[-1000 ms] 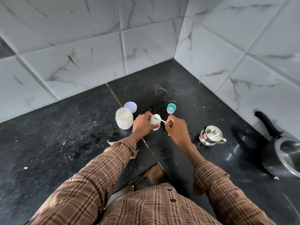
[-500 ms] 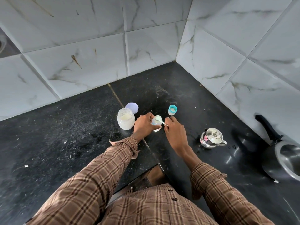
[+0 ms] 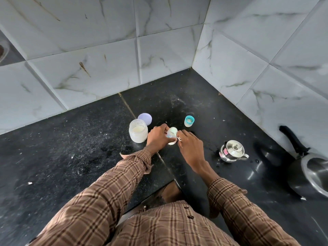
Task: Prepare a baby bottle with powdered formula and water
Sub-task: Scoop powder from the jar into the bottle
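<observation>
A person in a plaid shirt works at the black counter (image 3: 71,157), near its back corner. The left hand (image 3: 157,138) grips the small baby bottle (image 3: 171,132), standing on the counter, while the right hand (image 3: 190,145) pinches a white spoon (image 3: 178,138) at the bottle's mouth. Just left stands the open formula jar (image 3: 138,133) (its lilac lid (image 3: 145,118) behind it). A teal-rimmed cap (image 3: 189,121) sits toward the corner; a steel kettle (image 3: 232,153) stands right.

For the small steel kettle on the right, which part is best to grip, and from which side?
Grip the steel kettle round its body from the person's right, or from above, probably with the right hand. It stands upright, lid on, spout toward the pressure cooker; no handle is visible from here.
</observation>
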